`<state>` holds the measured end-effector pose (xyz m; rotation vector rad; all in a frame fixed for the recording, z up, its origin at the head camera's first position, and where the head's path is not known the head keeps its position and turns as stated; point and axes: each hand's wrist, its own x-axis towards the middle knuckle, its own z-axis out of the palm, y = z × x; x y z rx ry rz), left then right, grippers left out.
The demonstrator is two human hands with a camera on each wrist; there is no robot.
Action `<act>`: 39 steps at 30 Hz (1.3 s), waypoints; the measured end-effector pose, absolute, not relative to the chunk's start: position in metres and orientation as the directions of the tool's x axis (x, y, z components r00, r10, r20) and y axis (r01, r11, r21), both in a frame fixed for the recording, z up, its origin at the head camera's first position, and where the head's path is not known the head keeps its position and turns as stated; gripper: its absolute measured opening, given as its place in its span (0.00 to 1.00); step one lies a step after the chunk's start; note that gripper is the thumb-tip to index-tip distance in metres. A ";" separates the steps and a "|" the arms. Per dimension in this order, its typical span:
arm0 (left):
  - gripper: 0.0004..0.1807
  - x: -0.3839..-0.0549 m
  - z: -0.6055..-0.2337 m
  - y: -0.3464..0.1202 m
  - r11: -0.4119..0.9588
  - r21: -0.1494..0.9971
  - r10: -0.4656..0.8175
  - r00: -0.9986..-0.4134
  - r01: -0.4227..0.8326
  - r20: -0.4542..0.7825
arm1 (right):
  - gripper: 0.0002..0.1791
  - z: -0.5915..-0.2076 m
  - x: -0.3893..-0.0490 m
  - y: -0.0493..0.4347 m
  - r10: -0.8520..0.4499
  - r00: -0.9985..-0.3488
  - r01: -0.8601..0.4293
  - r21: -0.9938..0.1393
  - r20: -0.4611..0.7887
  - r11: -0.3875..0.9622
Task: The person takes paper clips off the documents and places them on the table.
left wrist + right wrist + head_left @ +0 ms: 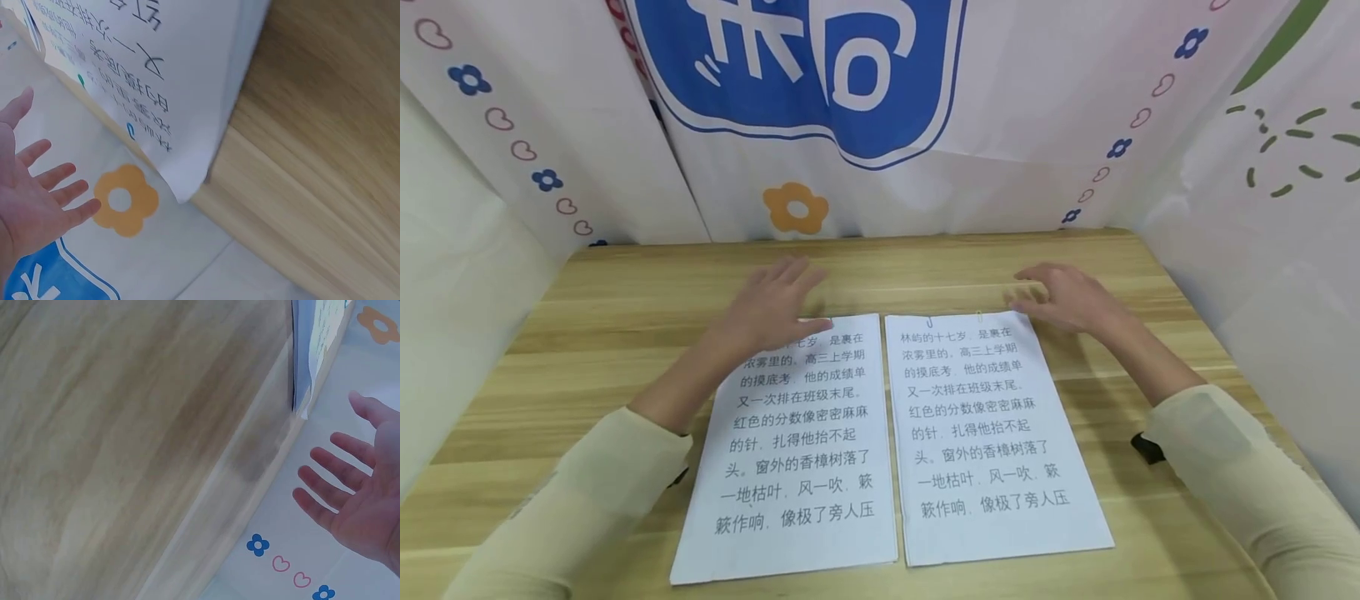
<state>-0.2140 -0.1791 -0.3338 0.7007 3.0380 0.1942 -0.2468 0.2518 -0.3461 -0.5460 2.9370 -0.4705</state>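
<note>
Two stacks of white printed paper lie side by side, a left stack (805,479) and a right stack (992,467), with a narrow gap between them. My left hand (767,310) hovers over the top left corner of the left stack, fingers spread and holding nothing; it hides the start of the first line. In the left wrist view a blue paper clip (130,130) and a green paper clip (80,80) sit on that stack's top edge. Near the right stack's top right corner is my right hand (1067,298), its fingers (334,462) loosely extended around nothing. Two paper clips (929,322) mark this stack's top edge.
A wood-grain table (587,333) carries both stacks. White printed cloth (1015,167) rises behind the table, with a blue emblem (895,125) and an orange flower (796,207). Pale walls stand along the left and right sides.
</note>
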 end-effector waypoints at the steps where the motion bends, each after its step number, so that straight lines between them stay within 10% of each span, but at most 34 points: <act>1: 0.43 -0.215 -0.335 -0.177 0.888 0.137 0.442 -0.897 0.440 0.013 | 0.33 -0.347 -0.247 0.252 -0.375 -0.925 -0.336 -0.330 -0.061 0.882; 39: 0.31 -0.234 -0.351 -0.092 0.819 0.339 0.527 -0.841 0.464 -0.124 | 0.20 -0.364 -0.262 0.247 -0.493 -0.860 -0.400 -0.427 -0.131 0.811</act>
